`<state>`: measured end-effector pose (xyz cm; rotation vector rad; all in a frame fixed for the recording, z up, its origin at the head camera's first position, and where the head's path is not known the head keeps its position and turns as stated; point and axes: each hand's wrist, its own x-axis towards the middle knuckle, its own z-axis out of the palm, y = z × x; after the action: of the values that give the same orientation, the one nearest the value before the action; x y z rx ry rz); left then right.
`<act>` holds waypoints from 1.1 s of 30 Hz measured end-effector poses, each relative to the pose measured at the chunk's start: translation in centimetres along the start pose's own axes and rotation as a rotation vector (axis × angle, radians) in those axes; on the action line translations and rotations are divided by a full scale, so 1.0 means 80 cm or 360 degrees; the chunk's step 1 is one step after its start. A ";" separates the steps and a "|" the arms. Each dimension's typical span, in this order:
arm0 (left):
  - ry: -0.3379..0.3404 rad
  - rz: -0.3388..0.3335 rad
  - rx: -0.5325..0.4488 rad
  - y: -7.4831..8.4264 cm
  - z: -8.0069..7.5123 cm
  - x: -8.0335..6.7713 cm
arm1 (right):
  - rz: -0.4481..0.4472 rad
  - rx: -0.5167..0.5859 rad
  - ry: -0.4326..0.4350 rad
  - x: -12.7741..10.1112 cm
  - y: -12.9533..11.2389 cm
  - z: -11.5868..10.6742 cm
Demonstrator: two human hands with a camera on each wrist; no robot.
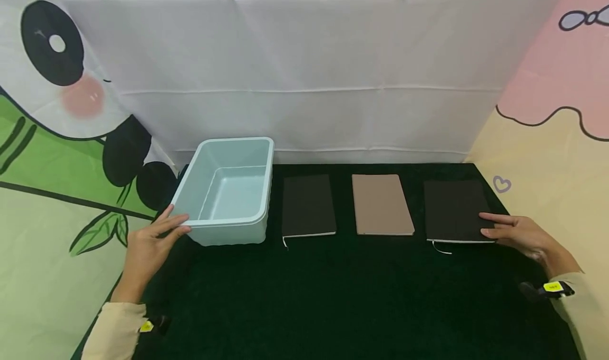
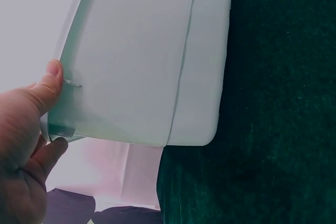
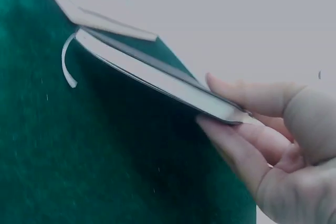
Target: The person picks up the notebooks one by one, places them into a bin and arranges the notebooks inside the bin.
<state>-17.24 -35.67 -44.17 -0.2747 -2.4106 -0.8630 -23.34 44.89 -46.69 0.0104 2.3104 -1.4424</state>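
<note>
My left hand (image 1: pixel 151 248) grips the near left corner of a light blue plastic bin (image 1: pixel 238 221). In the left wrist view the thumb lies against the rim and a finger shows beneath its lip. At the right, my right hand (image 1: pixel 523 237) pinches the right edge of a black notebook (image 1: pixel 454 210). The right wrist view shows this notebook's white page edges (image 3: pixel 152 74) between thumb and fingers, its held end raised above a dark shadow. A thin ribbon marker (image 3: pixel 67 61) hangs from it. The bin's inside looks bare.
A second black notebook (image 1: pixel 308 205) with a ribbon lies right of the bin. Between the two black ones is a beige-pink notebook (image 1: pixel 382 205). Dark green cloth (image 1: pixel 333 296) covers the table. A white curtain (image 1: pixel 309 58) hangs behind, with cartoon-printed cloth (image 1: pixel 561 154) at the sides.
</note>
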 end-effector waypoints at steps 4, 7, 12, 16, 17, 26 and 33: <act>-0.0011 -0.0012 0.0004 0.001 0.001 0.001 | -0.0025 0.0414 -0.0001 -0.003 -0.002 0.001; 0.0002 -0.0004 0.0006 0.002 0.002 0.000 | -0.0035 0.0695 -0.0010 -0.005 -0.011 0.004; 0.0013 -0.0006 0.0023 0.004 0.002 -0.001 | -0.0095 0.0945 -0.0013 -0.008 -0.038 0.016; 0.0020 0.0021 0.0051 0.003 0.002 0.000 | -0.0166 0.1057 -0.0008 -0.009 -0.067 0.031; 0.0024 0.0040 0.0055 0.003 0.002 0.000 | -0.0179 0.1076 -0.0003 -0.009 -0.076 0.035; 0.0022 0.0036 0.0031 0.002 -0.001 0.004 | -0.0317 0.1222 -0.0033 -0.002 -0.165 0.082; -0.0003 0.0002 0.0050 0.001 -0.001 0.003 | -0.0400 0.1307 -0.0135 0.019 -0.215 0.139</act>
<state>-17.38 -35.61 -43.94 -0.2656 -2.4233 -0.8240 -24.74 27.05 -36.61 -0.1044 1.5434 -2.3634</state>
